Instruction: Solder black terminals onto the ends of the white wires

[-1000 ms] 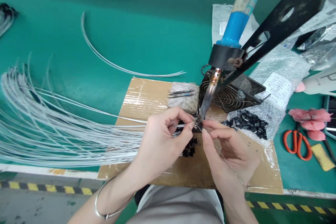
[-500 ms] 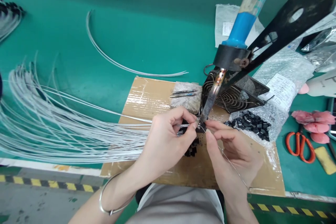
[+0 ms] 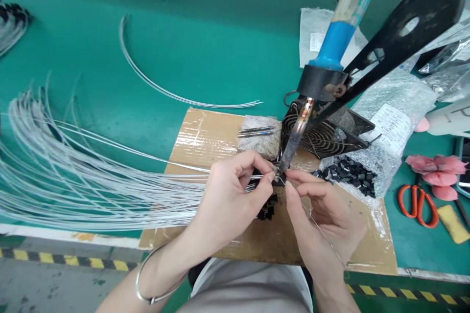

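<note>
My left hand [image 3: 238, 195] pinches a thin white wire [image 3: 187, 176] near its end, just under the tip of the soldering iron [image 3: 293, 139]. The iron is blue-handled and points down from a black metal holder [image 3: 400, 34]. My right hand [image 3: 323, 220] pinches a strand of solder wire [image 3: 326, 239], which runs back across the palm; its front end is close to the iron tip. Fingertips of both hands almost meet there, hiding the joint itself. Beneath the left hand lie more white wires [image 3: 121, 200] and small black connectors [image 3: 266, 210].
A fan with a wire grille [image 3: 312, 132] stands behind the iron. Loose black pieces [image 3: 348, 173] lie on bubble wrap at the right, near orange-handled scissors [image 3: 417, 205] and a yellow sponge [image 3: 453, 224]. Cardboard [image 3: 205, 132] covers the work spot; metal rods [image 3: 256, 131] rest on a pad.
Both hands keep their pinches at the iron tip with hardly any movement. The whole view has shifted very slightly.
</note>
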`<state>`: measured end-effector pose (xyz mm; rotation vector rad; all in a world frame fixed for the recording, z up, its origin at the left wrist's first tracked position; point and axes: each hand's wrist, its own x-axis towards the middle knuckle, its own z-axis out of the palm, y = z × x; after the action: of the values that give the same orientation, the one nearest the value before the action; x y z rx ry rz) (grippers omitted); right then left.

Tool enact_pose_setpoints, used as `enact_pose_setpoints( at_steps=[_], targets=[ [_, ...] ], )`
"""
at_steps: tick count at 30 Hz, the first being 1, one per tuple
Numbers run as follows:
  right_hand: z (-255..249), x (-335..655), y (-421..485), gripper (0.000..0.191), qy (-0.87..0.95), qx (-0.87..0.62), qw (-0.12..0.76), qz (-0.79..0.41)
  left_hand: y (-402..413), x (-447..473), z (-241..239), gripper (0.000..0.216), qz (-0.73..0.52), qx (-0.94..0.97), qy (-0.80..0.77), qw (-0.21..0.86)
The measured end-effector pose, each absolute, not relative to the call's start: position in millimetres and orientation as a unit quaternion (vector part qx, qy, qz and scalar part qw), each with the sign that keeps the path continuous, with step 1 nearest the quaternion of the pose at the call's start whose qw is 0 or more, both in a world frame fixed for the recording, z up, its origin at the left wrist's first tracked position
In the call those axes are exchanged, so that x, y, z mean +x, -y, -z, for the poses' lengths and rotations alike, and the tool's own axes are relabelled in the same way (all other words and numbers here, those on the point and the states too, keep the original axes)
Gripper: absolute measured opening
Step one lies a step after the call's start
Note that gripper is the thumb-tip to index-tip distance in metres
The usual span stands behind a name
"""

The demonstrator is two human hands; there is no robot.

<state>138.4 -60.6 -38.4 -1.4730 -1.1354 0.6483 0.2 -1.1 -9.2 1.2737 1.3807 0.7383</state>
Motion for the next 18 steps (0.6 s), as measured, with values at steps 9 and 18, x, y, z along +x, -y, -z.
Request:
enact_pose_setpoints(
  at_steps=[9,18],
  targets=[
    [38.7,136.8,60.9,0.014,0.484,-0.613,0.563,-0.271,1.5,0.1,11.3,0.014,-0.315,0.534,-0.581,0.527],
    [39.3,135.4,60.9,0.014,0.478,-0.619,0.565,-0.264,2.1,-0.3,10.5,0.012,-0.331,0.536,-0.572,0.525]
  ],
)
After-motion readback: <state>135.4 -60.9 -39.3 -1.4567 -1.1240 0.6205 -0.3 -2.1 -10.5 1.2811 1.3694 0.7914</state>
